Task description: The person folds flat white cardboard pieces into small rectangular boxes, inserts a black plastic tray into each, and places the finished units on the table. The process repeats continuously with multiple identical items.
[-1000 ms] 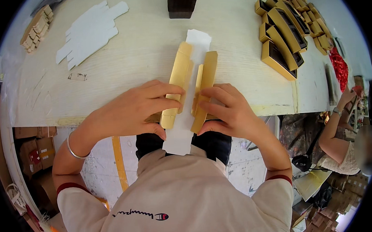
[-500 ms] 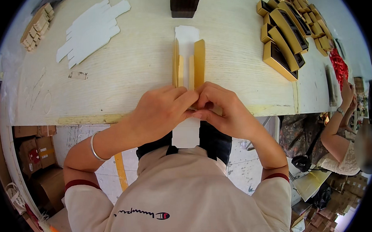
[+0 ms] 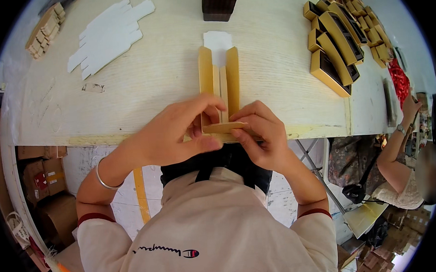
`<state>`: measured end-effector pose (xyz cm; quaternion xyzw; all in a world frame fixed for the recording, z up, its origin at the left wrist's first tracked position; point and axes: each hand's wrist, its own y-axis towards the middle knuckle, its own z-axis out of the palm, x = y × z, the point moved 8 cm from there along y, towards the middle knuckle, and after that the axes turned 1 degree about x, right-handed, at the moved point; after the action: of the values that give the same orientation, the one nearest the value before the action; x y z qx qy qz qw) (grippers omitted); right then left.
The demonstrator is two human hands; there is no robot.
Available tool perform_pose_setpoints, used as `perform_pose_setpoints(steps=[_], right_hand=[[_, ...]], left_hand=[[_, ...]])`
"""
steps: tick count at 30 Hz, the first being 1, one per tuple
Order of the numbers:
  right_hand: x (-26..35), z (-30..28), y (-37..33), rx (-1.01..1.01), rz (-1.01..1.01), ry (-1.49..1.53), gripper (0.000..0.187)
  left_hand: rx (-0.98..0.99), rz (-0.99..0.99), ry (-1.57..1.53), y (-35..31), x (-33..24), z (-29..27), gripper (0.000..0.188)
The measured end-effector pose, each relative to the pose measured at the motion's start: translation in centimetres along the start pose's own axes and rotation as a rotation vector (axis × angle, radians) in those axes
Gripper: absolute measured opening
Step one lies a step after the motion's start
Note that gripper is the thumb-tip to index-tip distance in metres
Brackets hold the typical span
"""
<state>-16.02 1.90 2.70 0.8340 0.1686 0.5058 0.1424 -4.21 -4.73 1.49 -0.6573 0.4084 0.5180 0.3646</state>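
A long, narrow gold cardboard box (image 3: 232, 79), partly folded, lies lengthwise at the table's front edge before me. Its two long sides stand up, and a flat white flap (image 3: 218, 41) sticks out at the far end. At the near end a short gold end panel (image 3: 225, 127) is folded upright. My right hand (image 3: 264, 134) pinches that panel's right side between thumb and fingers. At the box's near left corner is my left hand (image 3: 178, 125), its fingers curved over the side and its thumb held apart in front.
Flat white box blanks (image 3: 106, 38) lie at the far left, near stacked pale pieces (image 3: 45, 31). A dark brown stack of trays (image 3: 219, 4) stands beyond the box. Gold boxes with dark insides (image 3: 338, 48) are piled at the right. Another person's arm (image 3: 395, 138) reaches toward red material (image 3: 398, 82).
The near end, which hung down white over the table edge, is now folded up as a gold panel. My left hand has moved left and opened, apart from the right hand.
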Motion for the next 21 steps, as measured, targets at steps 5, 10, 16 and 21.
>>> perform_pose_setpoints(steps=[5, 10, 16, 21], right_hand=[[-0.5, -0.1, 0.2, -0.206, 0.111, 0.111, 0.021], [2.1, 1.1, 0.2, -0.082, -0.195, -0.612, 0.026], [1.0, 2.4, 0.9, 0.187, -0.144, -0.641, 0.023], [-0.3, 2.5, 2.1, 0.466, 0.145, -0.339, 0.019]], left_hand=[[-0.19, 0.158, 0.172, 0.0, 0.4, -0.1, 0.039], [-0.244, 0.149, 0.318, 0.2, -0.8, -0.3, 0.024], [-0.306, 0.232, 0.571, -0.9, -1.1, 0.8, 0.01], [-0.077, 0.124, 0.593, 0.3, -1.4, -0.1, 0.008]])
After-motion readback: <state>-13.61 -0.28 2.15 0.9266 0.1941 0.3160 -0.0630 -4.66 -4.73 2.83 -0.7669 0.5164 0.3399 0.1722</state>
